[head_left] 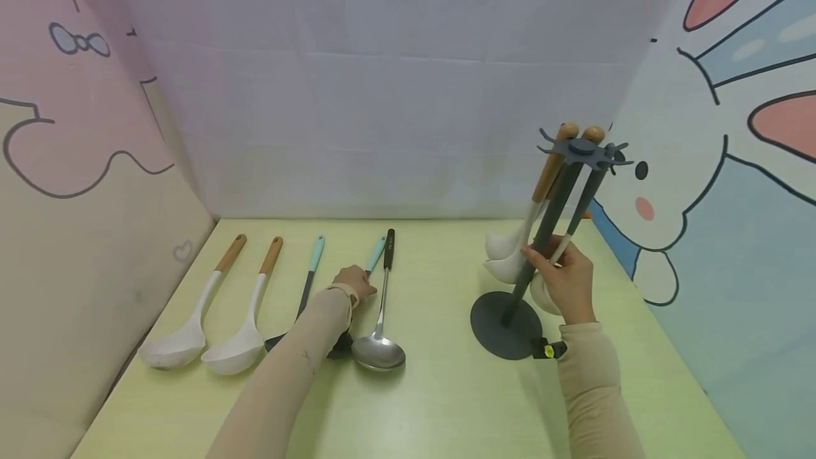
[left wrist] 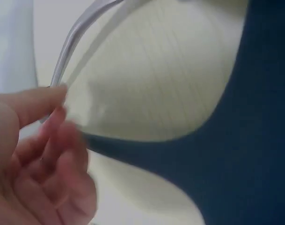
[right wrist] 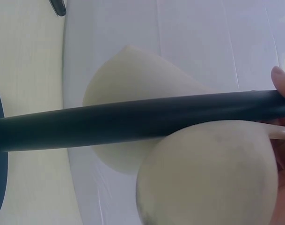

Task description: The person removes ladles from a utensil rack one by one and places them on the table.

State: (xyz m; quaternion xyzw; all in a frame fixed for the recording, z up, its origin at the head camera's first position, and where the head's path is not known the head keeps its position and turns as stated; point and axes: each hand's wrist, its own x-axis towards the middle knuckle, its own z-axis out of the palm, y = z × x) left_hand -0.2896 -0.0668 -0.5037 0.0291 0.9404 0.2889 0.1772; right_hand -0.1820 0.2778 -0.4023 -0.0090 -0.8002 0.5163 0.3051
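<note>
My right hand (head_left: pixel 564 282) grips the dark pole of a utensil stand (head_left: pixel 503 324), thumb on the pole and fingers beside a white ladle's stem. White ladles (head_left: pixel 506 253) hang from it, some with wooden handles and one with a dark handle. Over the stem of a dark utensil with a teal handle (head_left: pixel 376 255) is my left hand (head_left: pixel 357 282), fingers bent. Blur and overlap in the left wrist view hide whether they pinch the stem. Next to that utensil lies a steel ladle (head_left: pixel 379 353) with a black handle.
Two white ladles with wooden handles (head_left: pixel 175 349) (head_left: pixel 236 353) lie at the left of the pale table (head_left: pixel 440 402). Another teal-handled dark utensil (head_left: pixel 316 253) lies beside them, partly behind my left sleeve. Cloth walls (head_left: pixel 408 91) stand at the back and sides.
</note>
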